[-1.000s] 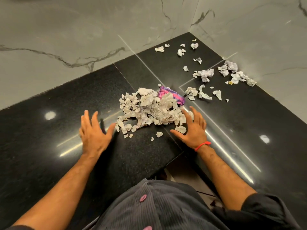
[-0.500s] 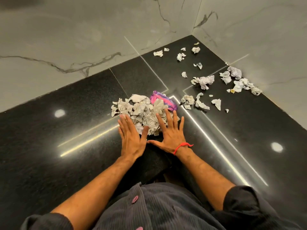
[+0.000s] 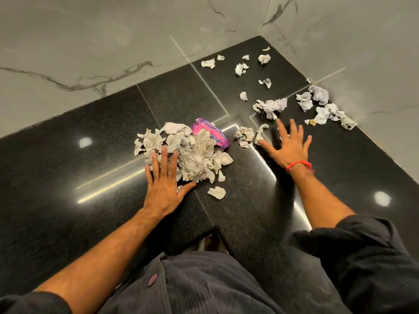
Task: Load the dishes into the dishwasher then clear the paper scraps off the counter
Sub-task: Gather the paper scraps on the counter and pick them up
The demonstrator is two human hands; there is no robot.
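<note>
A heap of crumpled paper scraps [image 3: 190, 150] lies in the middle of the black counter [image 3: 68, 177], with a pink and purple wrapper [image 3: 208, 132] at its far edge. My left hand [image 3: 163, 182] lies flat with straight fingers against the near left side of the heap. My right hand [image 3: 289, 146], with a red thread at the wrist, is spread open over the counter to the right, its fingers reaching toward loose scraps [image 3: 272, 106]. More scraps [image 3: 322, 107] lie scattered toward the far corner.
Marble walls [image 3: 113, 41] close the counter at the back and right, meeting in a corner. The counter's inner corner edge [image 3: 210, 227] is just in front of my body. One stray scrap [image 3: 217, 192] lies near that edge.
My right hand has left the heap and moved right and away toward the loose scraps. My left hand stays against the heap. A few scraps lie loose near the heap's front.
</note>
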